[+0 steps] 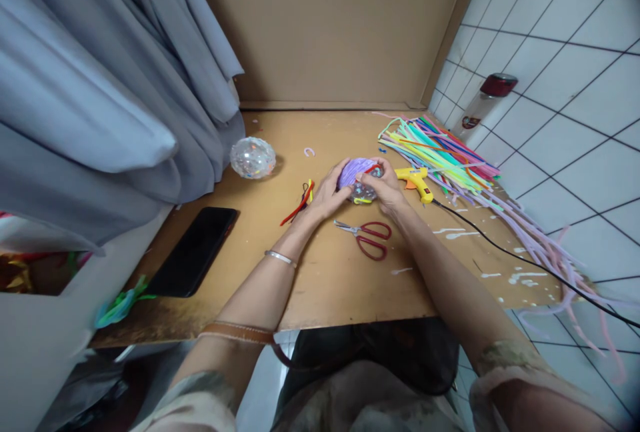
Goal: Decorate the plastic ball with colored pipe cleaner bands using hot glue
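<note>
Between my two hands is a round ball, purple on its upper left and clear below, with red and yellow bits on it. My left hand wraps its left side. On its right side, my right hand grips it with the thumb laid across the front. Just right of that hand lies a yellow glue gun, its black cord running off to the right. Red-handled scissors lie below the ball with their blades pointing left. Red, yellow and dark pipe cleaner pieces rest left of my left hand.
A clear ball sits at the left by the grey curtain. Many coloured pipe cleaners are heaped at the right, near a red-lidded bottle. A black phone lies at the front left beside a green-blue tuft.
</note>
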Demonstrator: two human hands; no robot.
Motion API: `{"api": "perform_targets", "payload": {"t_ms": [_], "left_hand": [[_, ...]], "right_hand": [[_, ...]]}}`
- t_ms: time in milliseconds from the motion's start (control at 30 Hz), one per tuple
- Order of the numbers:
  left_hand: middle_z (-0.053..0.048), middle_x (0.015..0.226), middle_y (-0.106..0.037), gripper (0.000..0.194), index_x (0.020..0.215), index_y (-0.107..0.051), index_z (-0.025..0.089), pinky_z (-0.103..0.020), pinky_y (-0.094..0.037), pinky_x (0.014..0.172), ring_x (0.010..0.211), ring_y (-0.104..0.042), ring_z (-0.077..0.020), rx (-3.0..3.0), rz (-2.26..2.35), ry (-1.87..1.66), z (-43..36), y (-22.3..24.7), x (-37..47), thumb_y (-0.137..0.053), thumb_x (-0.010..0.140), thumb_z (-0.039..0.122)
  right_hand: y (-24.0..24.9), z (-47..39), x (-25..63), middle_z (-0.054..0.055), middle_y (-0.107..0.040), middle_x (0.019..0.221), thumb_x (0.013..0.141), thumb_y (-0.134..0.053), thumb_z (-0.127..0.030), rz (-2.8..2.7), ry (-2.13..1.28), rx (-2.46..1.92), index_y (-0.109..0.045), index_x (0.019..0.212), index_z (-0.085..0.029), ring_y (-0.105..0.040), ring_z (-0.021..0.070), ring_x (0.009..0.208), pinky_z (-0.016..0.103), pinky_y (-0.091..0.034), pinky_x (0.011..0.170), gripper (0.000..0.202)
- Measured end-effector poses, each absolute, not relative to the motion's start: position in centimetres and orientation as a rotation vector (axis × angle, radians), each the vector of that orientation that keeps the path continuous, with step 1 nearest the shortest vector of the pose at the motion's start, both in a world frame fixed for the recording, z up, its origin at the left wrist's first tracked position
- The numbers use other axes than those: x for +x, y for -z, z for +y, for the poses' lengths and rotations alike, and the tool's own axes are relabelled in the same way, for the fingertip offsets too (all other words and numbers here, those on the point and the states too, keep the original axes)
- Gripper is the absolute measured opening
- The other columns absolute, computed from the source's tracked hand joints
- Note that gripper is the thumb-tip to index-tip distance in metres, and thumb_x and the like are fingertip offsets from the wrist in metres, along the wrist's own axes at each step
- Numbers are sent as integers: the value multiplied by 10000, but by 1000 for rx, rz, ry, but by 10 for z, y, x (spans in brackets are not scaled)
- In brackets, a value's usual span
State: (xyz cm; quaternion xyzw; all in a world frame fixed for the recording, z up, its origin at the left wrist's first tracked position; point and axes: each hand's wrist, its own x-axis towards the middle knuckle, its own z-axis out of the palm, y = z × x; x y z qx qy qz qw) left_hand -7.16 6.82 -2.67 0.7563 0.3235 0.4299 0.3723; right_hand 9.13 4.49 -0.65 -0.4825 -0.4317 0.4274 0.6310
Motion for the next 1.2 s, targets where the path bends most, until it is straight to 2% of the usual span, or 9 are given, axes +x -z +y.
{"api": "perform_targets", "payload": {"t_ms": [133, 300, 767, 1033, 1200], "left_hand": [[-118, 1551, -499, 630, 1461, -496, 199, -511, -329, 1234, 1444, -458, -317, 1808, 791, -1139, 68, 28, -71, -593, 885, 437], [-145, 1534, -513, 742, 1464, -496, 191, -529, -364, 1209, 1432, -471, -339, 1703, 756, -1145, 67, 29, -68, -648, 849, 576], [-136, 1535, -514, 685, 1468, -490, 188, -524, -382, 1199, 1410, -500, -320, 1693, 775, -1127, 69, 30, -66, -652, 834, 390], [-123, 1501, -556, 623, 1420, -543, 193, -496, -332, 1233, 1424, -487, -311, 1683, 757, -1145, 68, 25, -69, -612, 869, 474], [-147, 1532, -515, 728, 1443, -507, 193, -514, -403, 1180, 1402, -507, -330, 1653, 735, -1136, 68, 27, -66, -658, 830, 555]], "right_hand": [[7, 44, 91, -33, -604, 939, 467, -861, -370, -990, -984, -1093, -517, 989, -258, -594, 179, 860, 372, -518, 870, 635], [9, 45, 93, -46, -616, 932, 481, -866, -371, -1006, -979, -1085, -519, 990, -272, -599, 171, 842, 365, -532, 859, 624], [7, 44, 93, -40, -606, 950, 472, -862, -367, -995, -993, -1106, -515, 989, -272, -595, 176, 878, 365, -518, 882, 630], [5, 42, 92, -40, -612, 945, 476, -859, -366, -989, -989, -1096, -512, 985, -271, -604, 177, 863, 370, -524, 877, 623], [6, 42, 92, -44, -612, 943, 484, -865, -386, -1001, -987, -1099, -511, 990, -276, -606, 178, 871, 379, -528, 895, 627]]}}
